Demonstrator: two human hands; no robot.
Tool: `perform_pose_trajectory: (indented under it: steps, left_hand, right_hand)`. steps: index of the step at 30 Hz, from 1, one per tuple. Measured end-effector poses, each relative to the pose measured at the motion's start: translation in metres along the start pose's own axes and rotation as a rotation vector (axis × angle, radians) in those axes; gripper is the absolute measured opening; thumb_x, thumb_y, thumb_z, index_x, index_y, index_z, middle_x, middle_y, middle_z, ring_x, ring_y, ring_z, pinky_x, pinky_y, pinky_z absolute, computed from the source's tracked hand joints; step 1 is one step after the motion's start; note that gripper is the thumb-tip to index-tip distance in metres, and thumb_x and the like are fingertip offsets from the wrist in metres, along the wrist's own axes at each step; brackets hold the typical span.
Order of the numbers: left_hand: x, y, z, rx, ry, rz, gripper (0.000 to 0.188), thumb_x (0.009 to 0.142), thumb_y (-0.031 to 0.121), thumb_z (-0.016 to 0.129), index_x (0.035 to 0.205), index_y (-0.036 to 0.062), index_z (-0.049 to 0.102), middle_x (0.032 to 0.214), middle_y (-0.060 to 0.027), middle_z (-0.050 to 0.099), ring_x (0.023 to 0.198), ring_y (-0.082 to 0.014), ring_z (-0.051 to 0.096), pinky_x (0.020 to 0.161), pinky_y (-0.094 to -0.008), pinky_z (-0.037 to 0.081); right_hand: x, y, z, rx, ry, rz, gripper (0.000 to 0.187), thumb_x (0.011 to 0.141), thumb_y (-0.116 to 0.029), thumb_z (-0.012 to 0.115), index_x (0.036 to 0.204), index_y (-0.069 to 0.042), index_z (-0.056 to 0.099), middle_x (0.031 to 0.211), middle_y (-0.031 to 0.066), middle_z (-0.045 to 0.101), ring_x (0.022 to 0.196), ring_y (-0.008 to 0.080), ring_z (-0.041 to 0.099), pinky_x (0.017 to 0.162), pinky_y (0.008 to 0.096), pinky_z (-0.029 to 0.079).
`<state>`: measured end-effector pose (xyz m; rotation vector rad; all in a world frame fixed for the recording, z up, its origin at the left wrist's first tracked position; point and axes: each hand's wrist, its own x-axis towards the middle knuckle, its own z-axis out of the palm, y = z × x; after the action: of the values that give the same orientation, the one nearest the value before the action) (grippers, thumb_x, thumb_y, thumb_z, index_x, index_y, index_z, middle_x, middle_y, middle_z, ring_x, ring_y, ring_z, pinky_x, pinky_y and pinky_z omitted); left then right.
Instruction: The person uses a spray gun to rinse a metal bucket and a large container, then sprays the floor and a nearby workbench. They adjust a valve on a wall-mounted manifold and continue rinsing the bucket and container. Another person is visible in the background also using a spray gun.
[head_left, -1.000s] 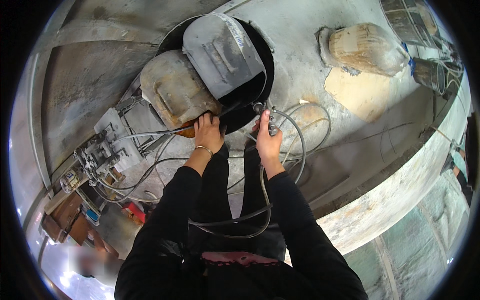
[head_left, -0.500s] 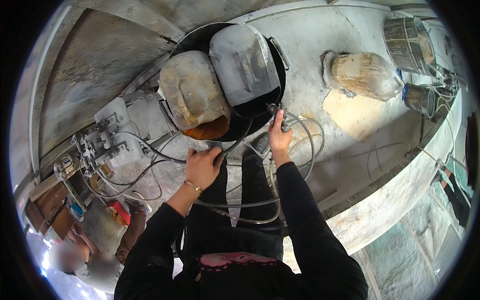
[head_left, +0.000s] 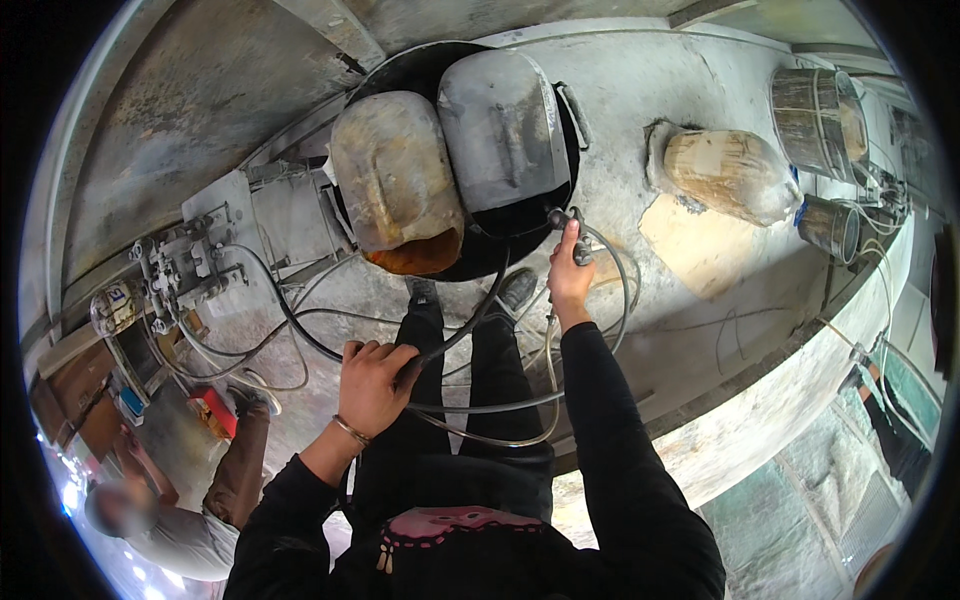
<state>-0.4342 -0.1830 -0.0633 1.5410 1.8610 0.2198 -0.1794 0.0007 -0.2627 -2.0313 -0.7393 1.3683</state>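
My left hand [head_left: 374,385], a band round its wrist, is closed round a black hose [head_left: 462,335]. From that hand the hose rises toward the front of a dark round drum [head_left: 468,268]. My right hand [head_left: 570,275] grips the handle of a dark spray gun [head_left: 560,218], beside the drum's right front edge. Hoses hang below the gun. Two dirty jerrycan-like containers sit over the drum: a yellowish-grey one [head_left: 392,170] with an orange-stained opening, and a grey one [head_left: 503,130] to its right.
A plastic-wrapped brown bundle [head_left: 725,170] lies on the right, near a large bucket [head_left: 815,120] and a smaller bucket [head_left: 828,226]. Pump-like fittings [head_left: 180,265] with looping hoses stand left. Another person [head_left: 185,535] is at lower left. A low wall [head_left: 760,420] curves along the right.
My left hand has moved back toward me and slightly left, still closed round the black hose. My right hand keeps its grip on the spray gun. The whole view has shifted slightly.
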Motion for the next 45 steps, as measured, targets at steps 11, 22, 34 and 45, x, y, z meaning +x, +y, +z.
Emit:
perform_pose_trajectory:
  steps: [11, 22, 34, 45]
  left_hand:
    - [-0.002, 0.001, 0.002, -0.061, -0.026, -0.037, 0.023, 0.086, 0.013, 0.078, 0.109, 0.0128, 0.075, 0.090, -0.0065, 0.073, 0.089, -0.0299, 0.066, 0.085, -0.0446, 0.042]
    - [0.002, 0.000, 0.005, -0.098, -0.037, -0.042, 0.026, 0.086, 0.013, 0.079, 0.111, 0.0116, 0.074, 0.091, -0.0077, 0.073, 0.091, -0.0309, 0.067, 0.086, -0.0444, 0.042]
    - [0.004, 0.001, 0.008, -0.097, 0.003, -0.022, 0.022, 0.086, 0.015, 0.079, 0.107, 0.0146, 0.075, 0.078, -0.0030, 0.066, 0.080, -0.0258, 0.065, 0.082, -0.0428, 0.040]
    - [0.004, 0.001, 0.008, -0.101, -0.006, -0.030, 0.021, 0.085, 0.015, 0.079, 0.106, 0.0145, 0.075, 0.076, -0.0025, 0.065, 0.080, -0.0254, 0.065, 0.082, -0.0424, 0.040]
  right_hand:
    - [0.011, 0.013, 0.001, -0.119, 0.124, 0.059, 0.075, 0.095, -0.067, 0.072, 0.105, 0.007, 0.078, 0.096, 0.0156, 0.077, 0.091, 0.0235, 0.071, 0.087, 0.0393, 0.054]
    - [-0.011, -0.012, -0.008, 0.003, 0.053, 0.128, 0.062, 0.095, -0.066, 0.074, 0.075, -0.008, 0.067, 0.062, -0.0026, 0.055, 0.057, 0.0092, 0.051, 0.054, 0.0299, 0.041]
    - [-0.009, -0.002, -0.004, 0.006, 0.019, 0.001, 0.065, 0.099, -0.068, 0.067, 0.078, -0.006, 0.064, 0.064, 0.0011, 0.061, 0.048, 0.0110, 0.050, 0.047, 0.0291, 0.038]
    - [-0.005, 0.007, 0.003, -0.068, 0.071, -0.054, 0.062, 0.101, -0.063, 0.068, 0.073, -0.008, 0.062, 0.064, -0.0009, 0.059, 0.058, 0.0096, 0.056, 0.056, 0.0295, 0.043]
